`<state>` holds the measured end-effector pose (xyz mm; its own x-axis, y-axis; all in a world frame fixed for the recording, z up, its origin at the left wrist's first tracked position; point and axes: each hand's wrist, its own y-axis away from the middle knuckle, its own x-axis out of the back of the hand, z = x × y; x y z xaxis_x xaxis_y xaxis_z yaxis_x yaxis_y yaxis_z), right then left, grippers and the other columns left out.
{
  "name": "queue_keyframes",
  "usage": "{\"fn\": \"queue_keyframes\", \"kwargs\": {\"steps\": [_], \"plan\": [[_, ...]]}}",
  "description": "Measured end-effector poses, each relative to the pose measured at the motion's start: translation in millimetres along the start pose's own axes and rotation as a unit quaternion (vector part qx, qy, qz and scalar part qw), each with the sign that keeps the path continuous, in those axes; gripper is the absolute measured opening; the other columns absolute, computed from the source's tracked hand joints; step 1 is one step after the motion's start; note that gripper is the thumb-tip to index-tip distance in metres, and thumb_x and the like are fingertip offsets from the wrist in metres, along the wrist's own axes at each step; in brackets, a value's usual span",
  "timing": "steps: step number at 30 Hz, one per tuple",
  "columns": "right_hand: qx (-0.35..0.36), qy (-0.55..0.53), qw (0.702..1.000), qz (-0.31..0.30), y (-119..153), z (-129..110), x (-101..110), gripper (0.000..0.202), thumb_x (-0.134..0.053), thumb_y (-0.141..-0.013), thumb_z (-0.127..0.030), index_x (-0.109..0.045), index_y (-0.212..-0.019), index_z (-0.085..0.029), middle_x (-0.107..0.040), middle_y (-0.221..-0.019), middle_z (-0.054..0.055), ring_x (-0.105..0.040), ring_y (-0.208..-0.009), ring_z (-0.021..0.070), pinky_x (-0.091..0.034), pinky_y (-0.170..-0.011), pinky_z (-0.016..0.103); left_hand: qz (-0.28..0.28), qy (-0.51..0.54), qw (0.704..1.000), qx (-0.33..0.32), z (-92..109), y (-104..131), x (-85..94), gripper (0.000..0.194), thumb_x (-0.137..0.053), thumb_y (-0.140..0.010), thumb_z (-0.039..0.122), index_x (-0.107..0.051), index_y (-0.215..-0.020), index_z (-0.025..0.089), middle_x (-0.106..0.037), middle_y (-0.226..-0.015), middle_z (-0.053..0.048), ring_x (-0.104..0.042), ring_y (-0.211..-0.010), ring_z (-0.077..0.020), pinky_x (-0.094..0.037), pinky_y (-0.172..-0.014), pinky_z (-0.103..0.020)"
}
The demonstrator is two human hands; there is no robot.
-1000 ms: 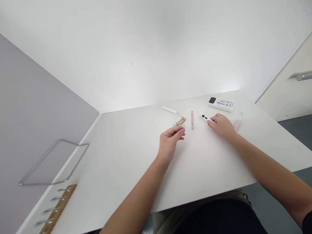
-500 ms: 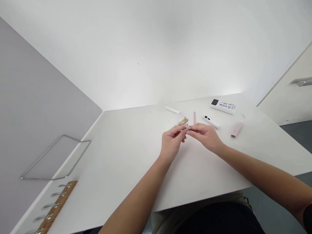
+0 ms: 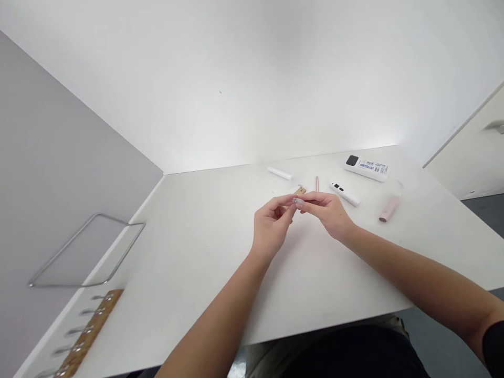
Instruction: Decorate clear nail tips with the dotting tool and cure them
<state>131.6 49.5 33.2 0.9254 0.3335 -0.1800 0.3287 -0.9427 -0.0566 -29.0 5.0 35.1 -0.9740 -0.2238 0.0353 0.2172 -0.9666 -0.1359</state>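
A small shiny silver-grey oblong piece (image 3: pixel 298 201), too small to name surely, is pinched between the fingertips of both hands above the white table. My left hand (image 3: pixel 272 220) is closed, its thumb and forefinger on the piece's left side. From the right, my right hand (image 3: pixel 326 211) pinches it too, thumb below and forefinger above. Just beyond the fingertips lies a small wooden strip (image 3: pixel 301 190) with a metal fitting, partly hidden by the hands. A thin pink stick (image 3: pixel 317 184) rests behind my right hand.
A white tube (image 3: pixel 280 173) lies at the back. To the right are a white handheld device (image 3: pixel 345 193), a white labelled box (image 3: pixel 367 168) and a pink cylinder (image 3: pixel 389 208). At the left stand a bent metal frame (image 3: pixel 126 255) and a wooden strip with several metal clips (image 3: pixel 95 328).
Both hands have shifted slightly left with the small piece, which has turned a little between the fingers. They now cover more of the wooden strip. The view has shifted slightly.
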Motion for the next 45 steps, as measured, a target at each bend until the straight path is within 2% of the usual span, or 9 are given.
{"fn": "queue_keyframes", "kwargs": {"steps": [12, 20, 25, 29, 31, 34, 36, 39, 45], "plan": [[0.013, -0.017, 1.0, 0.005, 6, 6, 3, 0.025, -0.095, -0.072, -0.042, -0.088, -0.094, -0.031, -0.081, -0.101, 0.003, -0.075, -0.095, 0.0217, -0.062, -0.095, 0.046, -0.015, 0.0, 1.0, -0.024, 1, 4, -0.5, 0.027, -0.085, -0.081, 0.033, -0.075, -0.104, 0.023, -0.075, -0.082, 0.0, -0.059, -0.059, -0.0101, -0.055, -0.059, -0.026], [0.009, -0.022, 1.0, 0.004, 8, 3, 5, 0.022, -0.097, -0.067, -0.039, -0.088, -0.084, -0.028, -0.076, -0.091, 0.002, -0.071, -0.086, 0.0195, -0.062, -0.088, 0.043, -0.026, -0.034, 0.999, -0.004, 4, 7, 3.3, 0.056, -0.082, -0.083, 0.035, -0.07, -0.137, 0.023, -0.081, -0.093, -0.003, -0.062, -0.063, -0.0131, -0.059, -0.064, -0.033], [-0.008, -0.031, 0.999, 0.027, 7, 0, 6, 0.022, -0.095, -0.066, -0.037, -0.084, -0.08, -0.024, -0.077, -0.087, 0.003, -0.07, -0.082, 0.0192, -0.061, -0.085, 0.043, -0.036, -0.116, 0.989, -0.081, 9, 10, 7.1, 0.058, -0.073, -0.089, 0.033, -0.062, -0.146, 0.027, -0.081, -0.101, -0.004, -0.069, -0.072, -0.0167, -0.062, -0.07, -0.036], [-0.013, -0.03, 0.997, 0.076, 1, -3, 15, 0.025, -0.095, -0.064, -0.035, -0.082, -0.082, -0.024, -0.077, -0.088, 0.002, -0.069, -0.083, 0.0183, -0.06, -0.085, 0.041, 0.029, -0.264, 0.948, -0.177, 11, 0, 20.2, 0.062, -0.076, -0.085, 0.033, -0.058, -0.145, 0.026, -0.078, -0.117, -0.007, -0.073, -0.091, -0.0228, -0.06, -0.088, -0.043], [-0.019, -0.021, 0.995, 0.094, -2, -4, 20, 0.025, -0.096, -0.063, -0.033, -0.081, -0.08, -0.023, -0.076, -0.084, 0.001, -0.069, -0.082, 0.0183, -0.06, -0.087, 0.041, 0.016, -0.317, 0.936, -0.151, 9, -8, 28.9, 0.077, -0.08, -0.081, 0.037, -0.051, -0.151, 0.026, -0.076, -0.125, -0.01, -0.072, -0.106, -0.029, -0.057, -0.097, -0.048], [-0.03, -0.001, 0.994, 0.106, -5, -5, 26, 0.027, -0.099, -0.056, -0.029, -0.081, -0.074, -0.021, -0.076, -0.078, 0.002, -0.068, -0.076, 0.0181, -0.059, -0.087, 0.042, -0.041, -0.375, 0.926, -0.032, -1, -19, 38.4, 0.094, -0.084, -0.077, 0.044, -0.04, -0.159, 0.026, -0.073, -0.133, -0.013, -0.068, -0.122, -0.0375, -0.055, -0.097, -0.051], [-0.037, 0.012, 0.993, 0.113, -6, -4, 28, 0.029, -0.101, -0.052, -0.027, -0.081, -0.072, -0.02, -0.077, -0.076, 0.003, -0.068, -0.073, 0.0181, -0.059, -0.087, 0.043, -0.054, -0.412, 0.909, 0.012, -10, -25, 40.3, 0.098, -0.085, -0.076, 0.042, -0.038, -0.161, 0.025, -0.072, -0.138, -0.016, -0.066, -0.125, -0.0404, -0.053, -0.1, -0.053], [-0.045, 0.021, 0.991, 0.122, -8, -2, 29, 0.027, -0.1, -0.053, -0.028, -0.081, -0.07, -0.019, -0.077, -0.075, 0.003, -0.069, -0.072, 0.0186, -0.06, -0.087, 0.043, -0.057, -0.401, 0.913, 0.049, -24, -30, 37.9, 0.089, -0.082, -0.079, 0.039, -0.042, -0.157, 0.025, -0.074, -0.134, -0.014, -0.068, -0.125, -0.0383, -0.054, -0.098, -0.049], [-0.048, 0.031, 0.99, 0.126, -10, 1, 33, 0.023, -0.096, -0.057, -0.027, -0.08, -0.071, -0.018, -0.078, -0.074, 0.004, -0.071, -0.073, 0.0197, -0.061, -0.087, 0.044, -0.019, -0.368, 0.929, 0.022, -36, -31, 30.3, 0.062, -0.078, -0.082, 0.036, -0.057, -0.14, 0.028, -0.081, -0.109, -0.009, -0.074, -0.105, -0.033, -0.057, -0.085, -0.042]]}}
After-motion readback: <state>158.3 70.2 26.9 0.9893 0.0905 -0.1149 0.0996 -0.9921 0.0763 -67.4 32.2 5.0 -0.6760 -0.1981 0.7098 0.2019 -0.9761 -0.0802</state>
